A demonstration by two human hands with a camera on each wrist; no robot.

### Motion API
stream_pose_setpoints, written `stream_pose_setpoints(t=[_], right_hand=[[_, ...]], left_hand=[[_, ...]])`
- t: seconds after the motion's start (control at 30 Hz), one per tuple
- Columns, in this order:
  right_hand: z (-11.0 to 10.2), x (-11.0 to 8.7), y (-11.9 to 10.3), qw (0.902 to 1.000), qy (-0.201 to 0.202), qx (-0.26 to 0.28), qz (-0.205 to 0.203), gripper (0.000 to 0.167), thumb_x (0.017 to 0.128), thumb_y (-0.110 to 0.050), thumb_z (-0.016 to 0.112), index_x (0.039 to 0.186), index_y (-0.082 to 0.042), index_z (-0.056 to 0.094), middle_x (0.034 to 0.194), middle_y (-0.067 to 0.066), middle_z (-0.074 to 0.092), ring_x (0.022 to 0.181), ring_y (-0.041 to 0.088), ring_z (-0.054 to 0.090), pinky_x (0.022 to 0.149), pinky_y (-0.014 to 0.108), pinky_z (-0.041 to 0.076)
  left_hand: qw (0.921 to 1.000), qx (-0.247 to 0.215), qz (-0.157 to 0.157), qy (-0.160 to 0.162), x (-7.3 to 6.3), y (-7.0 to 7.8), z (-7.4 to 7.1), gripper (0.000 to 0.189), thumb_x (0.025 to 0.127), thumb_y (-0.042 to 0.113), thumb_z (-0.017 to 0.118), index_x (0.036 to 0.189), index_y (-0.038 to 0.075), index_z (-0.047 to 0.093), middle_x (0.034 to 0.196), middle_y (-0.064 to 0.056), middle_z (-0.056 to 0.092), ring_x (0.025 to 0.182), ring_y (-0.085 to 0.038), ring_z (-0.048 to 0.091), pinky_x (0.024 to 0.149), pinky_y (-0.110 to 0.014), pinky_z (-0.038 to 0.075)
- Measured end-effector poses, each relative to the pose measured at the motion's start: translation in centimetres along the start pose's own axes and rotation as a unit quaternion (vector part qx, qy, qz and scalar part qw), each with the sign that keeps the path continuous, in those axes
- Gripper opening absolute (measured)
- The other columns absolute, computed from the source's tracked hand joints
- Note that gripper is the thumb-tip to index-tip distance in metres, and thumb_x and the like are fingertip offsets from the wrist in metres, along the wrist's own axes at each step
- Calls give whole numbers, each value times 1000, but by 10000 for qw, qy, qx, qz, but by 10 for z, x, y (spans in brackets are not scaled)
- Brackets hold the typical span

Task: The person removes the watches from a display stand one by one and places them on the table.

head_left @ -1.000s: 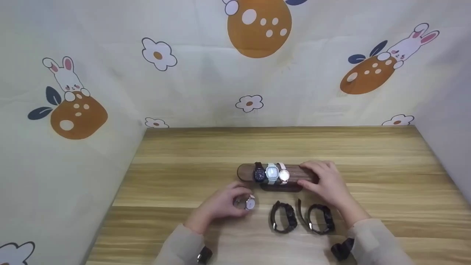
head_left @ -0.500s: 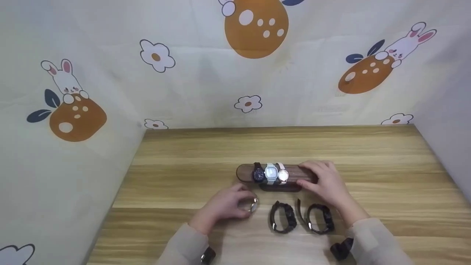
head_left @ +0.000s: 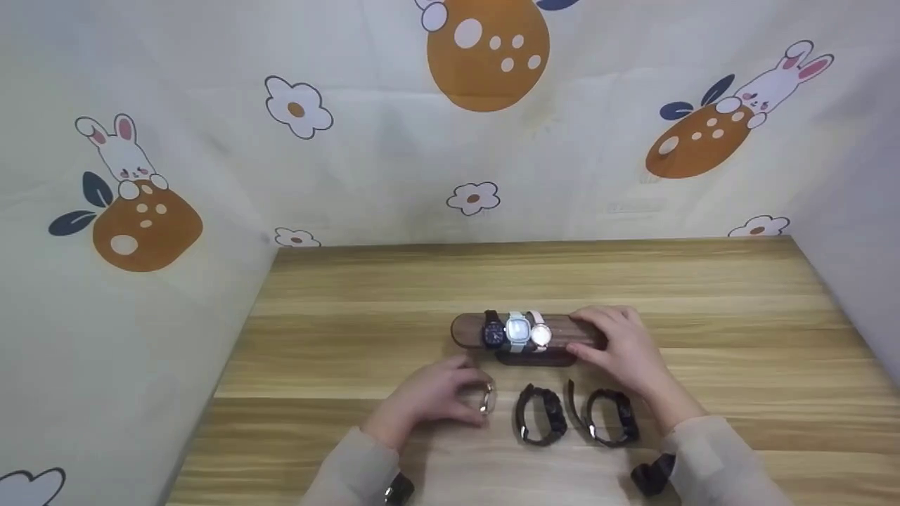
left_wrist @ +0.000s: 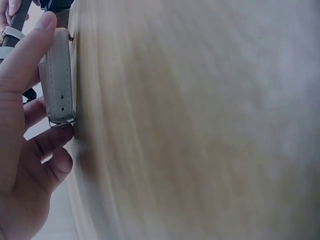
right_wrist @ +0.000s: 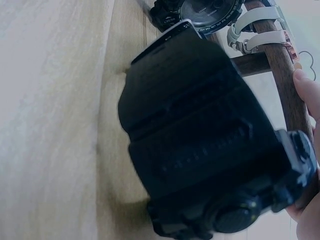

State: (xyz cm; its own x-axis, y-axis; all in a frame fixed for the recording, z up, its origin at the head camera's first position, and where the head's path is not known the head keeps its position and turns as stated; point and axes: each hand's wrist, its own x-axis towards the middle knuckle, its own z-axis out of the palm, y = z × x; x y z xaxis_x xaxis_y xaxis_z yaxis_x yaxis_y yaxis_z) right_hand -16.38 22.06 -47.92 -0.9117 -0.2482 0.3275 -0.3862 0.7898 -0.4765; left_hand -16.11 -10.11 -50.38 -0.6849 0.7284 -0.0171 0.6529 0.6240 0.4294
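Between the thumb and fingers of my left hand (head_left: pixel 439 393) is a small watch (head_left: pixel 487 398), standing on its side just over the table; the left wrist view shows its pale stitched strap (left_wrist: pixel 61 75) and buckle, with the thumb at one end and fingers at the other. My right hand (head_left: pixel 622 344) grips the right end of a dark wooden watch stand (head_left: pixel 467 330). On its bar hang a black watch (head_left: pixel 494 334), a pale square-faced watch (head_left: pixel 518 329) and a round white-faced watch (head_left: pixel 541 334). The right thumb (right_wrist: pixel 307 92) lies on the bar.
Two chunky black watches stand on their sides in front of the stand: one in the middle (head_left: pixel 540 414), one to its right (head_left: pixel 613 419) with its strap end sticking out. A dark object shows beside each sleeve. A patterned cloth wall (head_left: pixel 380 161) closes the table's back.
My left hand has shifted slightly right and towards me with the small watch, which has turned from face-up view to edge-on. The thumb and fingers have spread wider. The right hand stays on the stand.
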Motion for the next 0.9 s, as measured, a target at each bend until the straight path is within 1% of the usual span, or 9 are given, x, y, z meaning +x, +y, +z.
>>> stream_pose_setpoints(t=[0.3,0.53,0.7,0.8,0.9], right_hand=[[1,-1,1,9999,-31,94,73,53,74,-41,76,119,-17,62,122,6,60,103,26,47,88,48,39],[1,-2,1,9999,-36,69,103,54,74,-42,75,120,-17,62,122,6,60,104,27,47,88,50,39],[1,-1,1,9999,-70,73,112,54,75,-43,74,120,-17,61,122,7,60,104,27,46,88,50,39],[1,-1,0,10000,-32,54,59,54,76,-44,74,120,-16,61,121,7,60,104,27,47,88,50,39],[1,-1,0,10000,29,34,-4,53,75,-43,74,119,-15,62,120,7,60,103,27,47,88,50,39]], left_hand=[[9999,-78,-143,-28,-1,1,-1,64,66,58,74,120,26,62,112,4,55,97,-12,56,88,-32,48],[9991,-370,-190,-114,-3,1,0,65,64,51,79,122,28,61,113,5,54,97,-12,55,89,-33,47],[9990,-397,-155,-107,-3,1,0,64,65,48,80,123,29,60,113,5,54,97,-12,55,89,-34,47],[9991,-376,-175,-117,-3,2,1,63,65,50,79,122,29,61,113,5,54,97,-12,55,88,-34,47],[9986,-387,-313,-163,-3,3,0,66,64,55,77,123,30,60,114,4,54,98,-13,55,88,-36,47]])
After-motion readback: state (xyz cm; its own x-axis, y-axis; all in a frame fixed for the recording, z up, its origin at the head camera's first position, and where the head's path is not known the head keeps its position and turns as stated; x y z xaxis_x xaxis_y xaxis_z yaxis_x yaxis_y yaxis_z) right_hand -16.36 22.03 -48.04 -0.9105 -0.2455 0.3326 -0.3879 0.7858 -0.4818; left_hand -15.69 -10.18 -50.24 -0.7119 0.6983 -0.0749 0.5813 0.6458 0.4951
